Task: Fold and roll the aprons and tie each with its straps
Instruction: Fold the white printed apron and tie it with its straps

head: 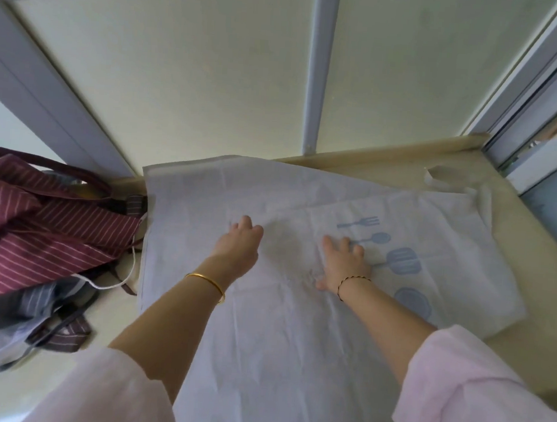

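Pressing flat, the left hand (239,245) and right hand (344,265) lie with fingers spread and gripping nothing on the white apron (272,325), spread across the counter (537,262). Its strap (438,176) (beyond the apron's far corner) could get trapped inside a fold, and creases would spoil the roll.

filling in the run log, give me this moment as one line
stage: smoothing | item: pale apron spread flat on table | left hand flat on it | right hand flat on it | waiting: striped aprons heaped left

apron (262,325) on table (530,261); apron pile (38,227) left.
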The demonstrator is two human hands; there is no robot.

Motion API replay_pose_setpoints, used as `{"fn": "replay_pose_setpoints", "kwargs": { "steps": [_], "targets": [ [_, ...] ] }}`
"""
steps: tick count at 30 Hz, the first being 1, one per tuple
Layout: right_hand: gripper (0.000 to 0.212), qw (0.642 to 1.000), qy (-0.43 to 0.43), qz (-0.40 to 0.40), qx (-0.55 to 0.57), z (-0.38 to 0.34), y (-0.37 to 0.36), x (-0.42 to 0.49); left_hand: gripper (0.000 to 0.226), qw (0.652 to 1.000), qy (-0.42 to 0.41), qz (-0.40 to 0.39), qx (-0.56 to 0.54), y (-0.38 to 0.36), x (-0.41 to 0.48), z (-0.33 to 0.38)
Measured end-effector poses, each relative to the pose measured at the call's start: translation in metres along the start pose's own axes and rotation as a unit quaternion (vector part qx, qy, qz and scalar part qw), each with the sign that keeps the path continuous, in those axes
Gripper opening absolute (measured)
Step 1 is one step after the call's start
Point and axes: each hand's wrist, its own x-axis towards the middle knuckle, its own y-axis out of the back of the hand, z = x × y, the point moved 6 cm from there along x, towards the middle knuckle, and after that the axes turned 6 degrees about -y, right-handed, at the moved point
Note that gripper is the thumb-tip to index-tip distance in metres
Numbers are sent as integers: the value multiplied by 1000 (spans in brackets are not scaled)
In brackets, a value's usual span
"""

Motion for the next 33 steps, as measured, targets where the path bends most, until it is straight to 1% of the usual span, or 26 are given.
{"fn": "replay_pose_setpoints", "kwargs": {
  "steps": [2, 4, 6, 7, 9, 11, 12, 15, 17, 19, 20, 22, 24, 25, 27, 28, 29, 30, 32, 33],
  "targets": [
    [87, 999, 40, 24, 15, 10, -3, -8, 30, 998, -13, -7, -61, -12, -10, 22],
    [77, 995, 83, 29, 55, 25, -7, -20, 29, 995, -26, -16, -90, -26, -25, 47],
    [61, 982, 103, 27, 157, 43, -7, -31, 27, 994, -40, -21, -102, -39, -40, 73],
    [54, 972, 104, 41, 206, 54, -6, -38, 26, 993, -48, -23, -109, -44, -48, 86],
    [41, 953, 84, 96, 275, 79, -3, -52, 24, 989, -67, -29, -131, -54, -63, 112],
    [33, 939, 61, 150, 303, 106, -3, -69, 24, 984, -82, -38, -153, -63, -78, 139],
    [29, 936, 48, 163, 308, 120, -6, -77, 24, 982, -86, -40, -163, -68, -85, 151],
    [18, 944, 4, 154, 290, 156, -17, -104, 23, 981, -91, -40, -168, -83, -107, 184],
    [15, 949, -39, 144, 278, 181, -30, -120, 20, 982, -92, -37, -158, -93, -122, 206],
    [16, 934, -91, 146, 312, 201, -45, -133, 18, 983, -91, -33, -157, -100, -134, 222],
    [15, 917, -119, 149, 350, 208, -53, -137, 18, 983, -86, -34, -157, -104, -138, 226],
    [14, 868, -171, 134, 447, 221, -80, -144, 18, 984, -74, -40, -160, -111, -147, 234],
    [23, 814, -215, 102, 530, 222, -111, -145, 19, 985, -64, -38, -159, -115, -152, 239],
    [26, 779, -235, 84, 576, 222, -125, -145, 19, 985, -58, -35, -160, -116, -155, 241],
    [31, 675, -287, 25, 679, 215, -150, -145, 20, 985, -50, -33, -164, -116, -160, 243],
    [32, 634, -304, -17, 711, 209, -158, -148, 20, 985, -49, -34, -164, -116, -162, 244],
    [29, 620, -304, -55, 722, 205, -165, -150, 20, 985, -48, -35, -161, -115, -166, 246],
    [26, 626, -296, -88, 716, 200, -168, -152, 20, 985, -49, -37, -159, -115, -169, 246],
    [21, 669, -263, -133, 682, 196, -173, -155, 23, 986, -48, -42, -155, -115, -174, 246],
    [16, 694, -247, -137, 662, 197, -173, -155, 26, 986, -47, -47, -151, -115, -177, 245]
  ]
}}
